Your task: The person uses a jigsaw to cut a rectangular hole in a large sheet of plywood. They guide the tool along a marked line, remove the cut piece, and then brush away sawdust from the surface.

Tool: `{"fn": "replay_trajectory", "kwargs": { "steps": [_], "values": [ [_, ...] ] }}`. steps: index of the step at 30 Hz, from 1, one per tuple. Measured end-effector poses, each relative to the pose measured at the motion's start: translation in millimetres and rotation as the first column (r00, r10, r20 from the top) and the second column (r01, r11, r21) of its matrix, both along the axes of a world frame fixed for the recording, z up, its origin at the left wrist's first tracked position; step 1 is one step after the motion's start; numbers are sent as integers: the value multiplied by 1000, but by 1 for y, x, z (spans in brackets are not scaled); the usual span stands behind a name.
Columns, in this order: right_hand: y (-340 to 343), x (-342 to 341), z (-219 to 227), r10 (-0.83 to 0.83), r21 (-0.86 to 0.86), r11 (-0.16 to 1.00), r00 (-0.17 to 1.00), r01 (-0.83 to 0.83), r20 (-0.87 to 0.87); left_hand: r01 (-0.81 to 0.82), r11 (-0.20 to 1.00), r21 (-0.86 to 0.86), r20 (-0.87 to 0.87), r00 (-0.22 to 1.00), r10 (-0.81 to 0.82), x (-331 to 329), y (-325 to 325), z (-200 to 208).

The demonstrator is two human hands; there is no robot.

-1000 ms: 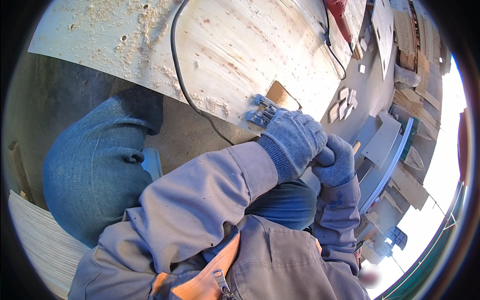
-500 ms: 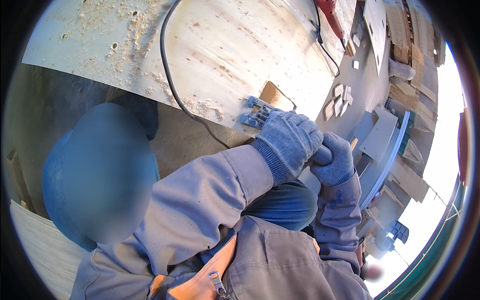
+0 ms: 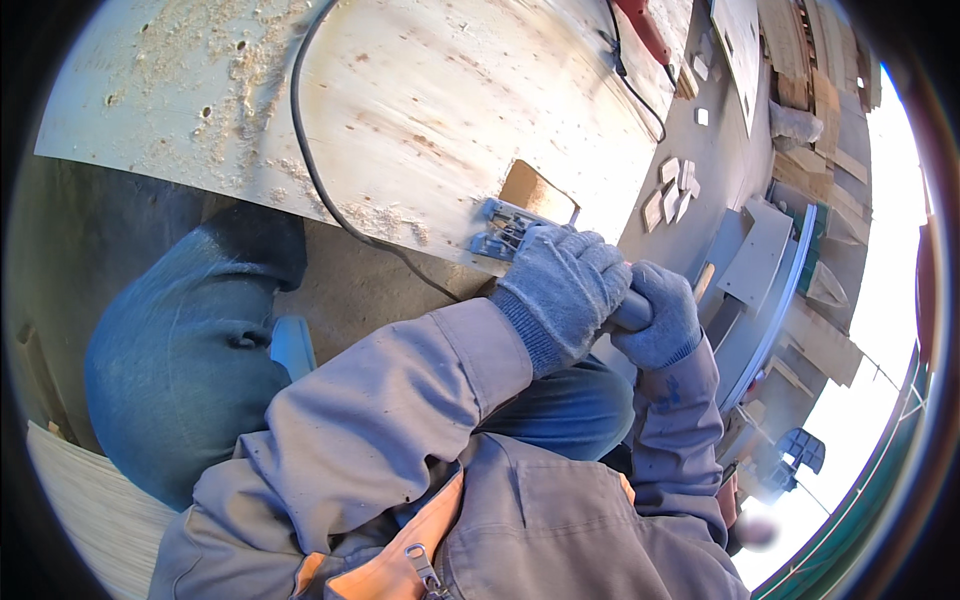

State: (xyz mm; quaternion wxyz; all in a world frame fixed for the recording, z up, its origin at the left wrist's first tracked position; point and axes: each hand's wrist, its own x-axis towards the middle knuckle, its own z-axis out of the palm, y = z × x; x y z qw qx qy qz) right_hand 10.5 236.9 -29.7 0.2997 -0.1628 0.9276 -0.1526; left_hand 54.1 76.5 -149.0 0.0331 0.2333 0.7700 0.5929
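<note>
Both my gloved hands are on a jigsaw [image 3: 632,312] with a grey cylindrical body. My left hand [image 3: 565,290] wraps over the front of the body, just behind the metal base. My right hand [image 3: 660,316] closes around the rear end. The jigsaw's metal base [image 3: 493,232] rests on a pale plywood sheet [image 3: 420,110], close to the near edge. Right beside the base, a cut-out opening [image 3: 522,186] shows in the sheet, with a thin dark line running from its far side. Glove and base hide the blade.
A black cord [image 3: 303,130] crosses the sheet and drops over its near edge. Sawdust [image 3: 395,222] is scattered on top. A red power tool [image 3: 645,30] lies at the upper right. Small wooden blocks [image 3: 670,190] and stacked boards [image 3: 765,260] are on the floor to the right.
The whole view has shifted slightly, so the sheet and tools appear a little further left. Both hands keep their hold, and the jigsaw stays beside the opening.
</note>
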Motion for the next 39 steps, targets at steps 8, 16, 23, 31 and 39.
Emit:
{"fn": "replay_trajectory", "kwargs": {
  "steps": [8, 16, 23, 31, 39],
  "values": [
    [5, 0, -8, 3, -30, 1000, 1000, -4, -30, 2, 1000, -25, 7, 1000, -2, 2, -3, -2],
    [-5, -1, -7, -12, -52, 999, 999, 10, -31, -28, 999, -15, 8, 1000, 28, 3, -9, -1],
    [-12, -3, -1, -12, 26, 1000, 1000, 12, 16, -20, 999, -29, 18, 1000, 20, -1, -10, -1],
    [-7, -3, -3, -66, 0, 998, 997, 66, 26, 9, 1000, -19, 26, 1000, -9, -9, -11, 1],
    [0, 4, -4, -105, 14, 994, 994, 105, -8, 139, 985, -103, 97, 987, -129, -17, -16, 12]
  ]
}}
